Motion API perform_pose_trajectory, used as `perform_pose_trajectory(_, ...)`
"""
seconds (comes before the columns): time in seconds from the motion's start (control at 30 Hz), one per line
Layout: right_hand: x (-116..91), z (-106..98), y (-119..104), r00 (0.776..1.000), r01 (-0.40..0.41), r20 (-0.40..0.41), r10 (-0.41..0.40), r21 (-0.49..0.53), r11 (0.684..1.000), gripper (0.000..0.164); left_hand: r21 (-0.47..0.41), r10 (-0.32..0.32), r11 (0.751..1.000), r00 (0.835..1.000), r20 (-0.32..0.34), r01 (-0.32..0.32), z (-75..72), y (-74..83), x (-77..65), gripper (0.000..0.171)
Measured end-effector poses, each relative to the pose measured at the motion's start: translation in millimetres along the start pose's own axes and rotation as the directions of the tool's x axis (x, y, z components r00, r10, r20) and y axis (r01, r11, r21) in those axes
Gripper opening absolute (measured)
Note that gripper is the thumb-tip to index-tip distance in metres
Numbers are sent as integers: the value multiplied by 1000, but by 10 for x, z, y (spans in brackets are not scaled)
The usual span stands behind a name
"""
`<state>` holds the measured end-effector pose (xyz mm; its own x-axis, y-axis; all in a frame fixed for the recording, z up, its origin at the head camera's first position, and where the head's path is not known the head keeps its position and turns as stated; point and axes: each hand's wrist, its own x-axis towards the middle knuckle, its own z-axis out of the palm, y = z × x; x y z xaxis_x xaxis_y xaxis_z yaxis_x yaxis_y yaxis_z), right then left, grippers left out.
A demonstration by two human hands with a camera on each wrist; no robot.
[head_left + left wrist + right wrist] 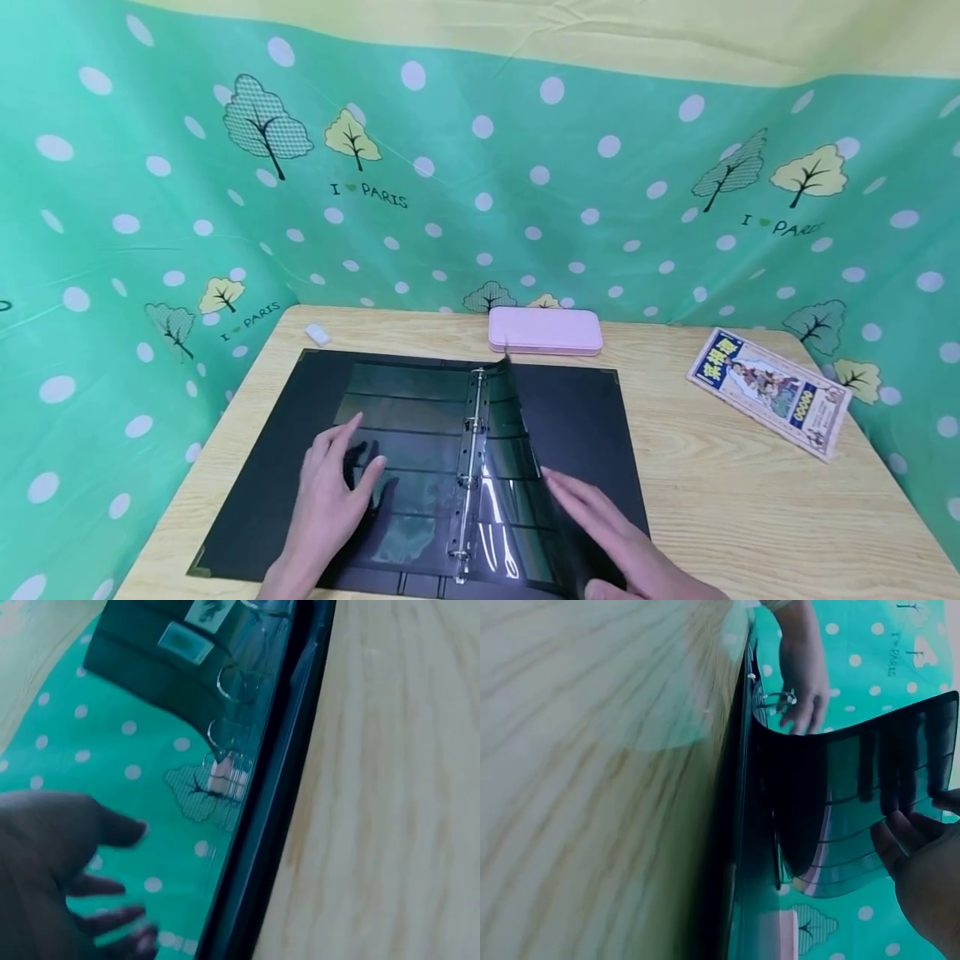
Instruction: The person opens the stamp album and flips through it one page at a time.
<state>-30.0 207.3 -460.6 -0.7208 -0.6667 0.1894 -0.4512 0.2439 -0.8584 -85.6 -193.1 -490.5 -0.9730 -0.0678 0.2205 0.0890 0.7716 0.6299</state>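
A black ring binder album (255, 475) lies spread on the table, with glossy dark pocket pages on its metal rings (471, 467). My left hand (326, 492) is over the left page (412, 400), thumb and fingers spread, its reflection showing in the glossy sheet. In the left wrist view that hand (60, 870) holds nothing. On the other side, a curved page (885, 757) stands up from the rings. My right hand (615, 533) touches its outer edge with straight fingers. Seen from the right wrist, the fingers (889, 844) lie against the page's dark surface.
Behind the album sits a pink pencil case (545, 332). A small white eraser-like block (317, 335) lies at the back left. To the right is a printed booklet (772, 390). A green dotted curtain (480, 167) hangs around the table (750, 517).
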Motion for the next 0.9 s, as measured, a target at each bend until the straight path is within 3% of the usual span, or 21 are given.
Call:
perform_pose_trajectory(0.13, 69, 54, 28, 994, 100, 39, -100, 9, 995, 74, -95, 120, 988, 992, -48, -124, 55, 116, -27, 65)
perform_pose_trajectory(0.23, 105, 85, 19, 994, 82, 67, -85, 48, 995, 70, -178, 193, 963, 978, -81, -204, 101, 223, -68, 63)
perform_pose_trajectory(0.3, 126, 102, 2, 994, 50, 90, -58, 86, 995, 69, -244, 207, 945, 975, -77, -219, 124, 310, -111, 63)
perform_pose_trajectory(0.4, 152, 127, -18, 991, 2, 130, -21, 146, 989, 70, -355, 195, 915, 980, -27, -192, 151, 448, -187, 62)
perform_pose_trajectory(0.47, 172, 142, -24, 988, -33, 157, 3, 190, 981, 72, -455, 189, 877, 981, 34, -153, 157, 531, -234, 62)
perform_pose_trajectory(0.6, 200, 190, 62, 981, -63, 195, 12, 260, 963, 82, -635, 223, 769, 960, 171, -65, 138, 674, -277, 66)
perform_pose_trajectory(0.67, 209, 218, 144, 980, -49, 200, -10, 291, 955, 90, -674, 226, 738, 945, 237, -7, 111, 759, -279, 72)
perform_pose_trajectory(0.77, 225, 259, 274, 978, 40, 181, -103, 321, 946, 98, -681, 191, 728, 929, 316, 82, 84, 893, -294, 86)
perform_pose_trajectory(0.9, 259, 281, 354, 965, 165, 139, -222, 335, 928, 94, -675, 137, 720, 921, 365, 161, 81, 1036, -334, 104)
